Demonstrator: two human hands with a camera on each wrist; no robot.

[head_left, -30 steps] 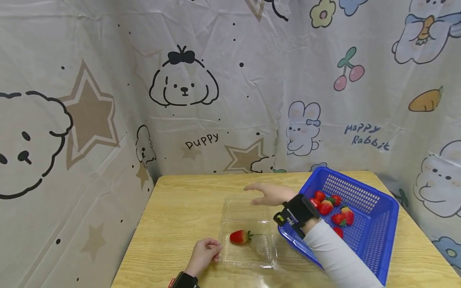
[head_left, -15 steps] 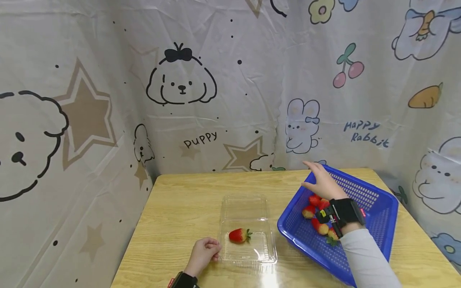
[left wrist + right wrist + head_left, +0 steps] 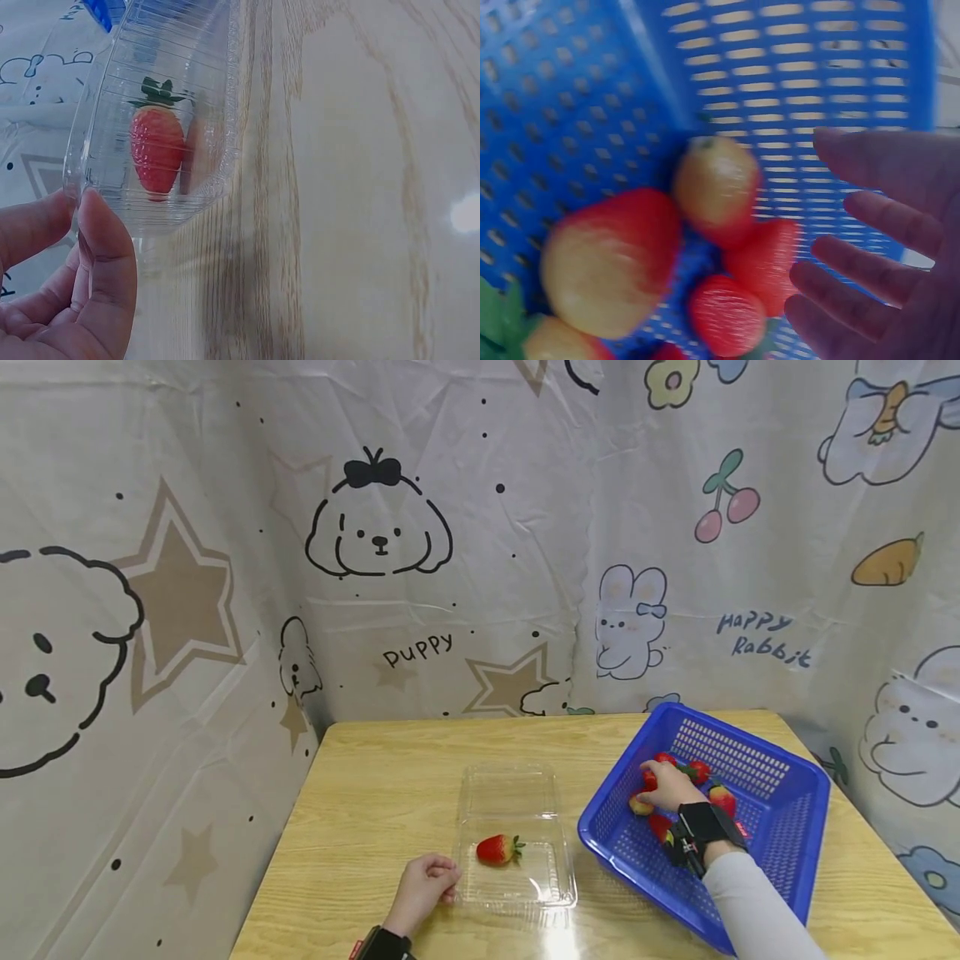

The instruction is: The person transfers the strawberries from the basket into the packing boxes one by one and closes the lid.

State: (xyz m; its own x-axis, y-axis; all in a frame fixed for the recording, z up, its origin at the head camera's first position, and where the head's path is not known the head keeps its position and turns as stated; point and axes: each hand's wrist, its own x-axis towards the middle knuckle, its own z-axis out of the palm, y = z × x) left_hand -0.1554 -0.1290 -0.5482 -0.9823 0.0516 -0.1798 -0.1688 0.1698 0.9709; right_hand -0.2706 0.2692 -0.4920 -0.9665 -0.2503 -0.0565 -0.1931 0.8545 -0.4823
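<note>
While the left hand [image 3: 423,885] pinches a clear box [image 3: 542,868], the right hand [image 3: 670,787] hangs spread and empty over lower-right strawberries [image 3: 722,802].

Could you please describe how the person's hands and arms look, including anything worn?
The left hand and right hand are gloveless. Each wrist wears a black device: the left band and right band each show a small red patch. A plain, whitish sleeve covers the right forearm; no left sleeve is visible.

Strawberries [image 3: 615,259] (slightly blurred) in basket [image 3: 562,112]
</note>
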